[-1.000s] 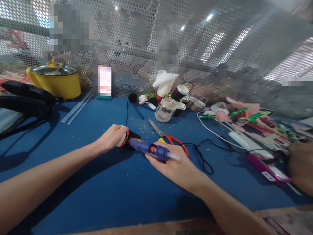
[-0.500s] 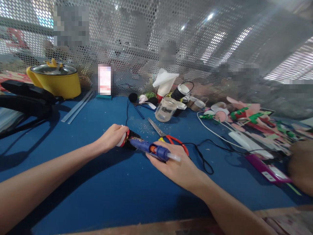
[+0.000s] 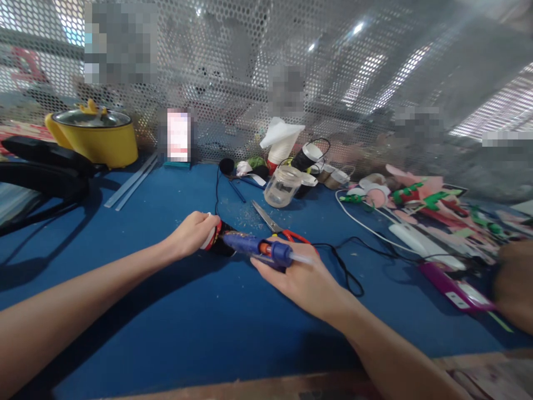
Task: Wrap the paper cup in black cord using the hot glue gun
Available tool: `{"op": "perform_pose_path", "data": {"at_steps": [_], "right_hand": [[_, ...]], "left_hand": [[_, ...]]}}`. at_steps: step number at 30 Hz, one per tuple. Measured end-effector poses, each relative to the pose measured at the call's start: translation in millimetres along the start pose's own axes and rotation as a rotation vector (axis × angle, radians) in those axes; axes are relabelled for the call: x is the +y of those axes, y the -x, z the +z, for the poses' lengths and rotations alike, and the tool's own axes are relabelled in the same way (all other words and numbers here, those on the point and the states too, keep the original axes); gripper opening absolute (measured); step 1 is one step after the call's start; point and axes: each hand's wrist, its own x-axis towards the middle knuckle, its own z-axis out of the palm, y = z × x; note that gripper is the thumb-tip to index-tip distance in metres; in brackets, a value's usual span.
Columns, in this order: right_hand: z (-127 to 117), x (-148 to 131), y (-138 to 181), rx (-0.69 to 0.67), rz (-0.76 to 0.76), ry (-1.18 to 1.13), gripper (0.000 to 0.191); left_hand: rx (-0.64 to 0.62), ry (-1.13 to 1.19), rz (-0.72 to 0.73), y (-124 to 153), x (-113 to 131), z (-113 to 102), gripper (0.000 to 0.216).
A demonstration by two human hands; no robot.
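Note:
My left hand (image 3: 192, 232) is closed over a small red, white and black piece (image 3: 214, 240) resting on the blue table (image 3: 175, 311). My right hand (image 3: 300, 280) grips a blue glue gun (image 3: 260, 248), lying nearly level, with its nozzle pointing left against that piece. A clear glue stick (image 3: 300, 259) pokes out of the gun's back end. Red-handled scissors (image 3: 280, 229) lie just behind the gun.
A clear jar (image 3: 283, 186), cups and a black cable (image 3: 341, 261) sit behind. Pink and green craft pieces (image 3: 428, 200) and a purple phone (image 3: 456, 286) crowd the right. A yellow pot (image 3: 94, 136) and a black stand (image 3: 41, 172) are at the left. Perforated metal screen (image 3: 250, 83) backs the table.
My right hand has tipped the glue gun flatter and shifted it slightly up and toward the piece. The left hand has stayed in place.

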Motion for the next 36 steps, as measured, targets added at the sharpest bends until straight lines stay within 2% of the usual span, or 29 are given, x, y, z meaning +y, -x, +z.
{"op": "perform_pose_path", "data": {"at_steps": [4, 9, 15, 19, 24, 36], "right_hand": [[-0.3, 4.3, -2.2, 0.068, -0.009, 0.041, 0.017], [-1.4, 2.4, -1.8, -0.016, 0.008, 0.005, 0.015], [-1.9, 3.0, -1.5, 0.044, -0.007, 0.05, 0.015], [-3.3, 1.9, -1.5, -0.03, 0.04, -0.003, 0.014], [-4.3, 2.3, -4.0, 0.034, 0.022, 0.023, 0.017], [-6.2, 5.3, -4.9, -0.004, 0.006, 0.071, 0.015]], "left_hand": [[-0.02, -0.046, 0.065, 0.1, 0.2, -1.3, 0.03], [-0.029, -0.065, 0.076, 0.3, -0.5, -1.5, 0.032], [-0.039, -0.057, 0.101, 1.9, -0.6, -1.7, 0.032], [-0.042, -0.05, 0.099, 2.7, 0.0, -1.8, 0.033], [-0.039, -0.061, 0.115, 2.3, -1.1, -0.9, 0.033], [-0.06, -0.058, 0.142, 2.7, -3.2, -0.4, 0.033]]}}
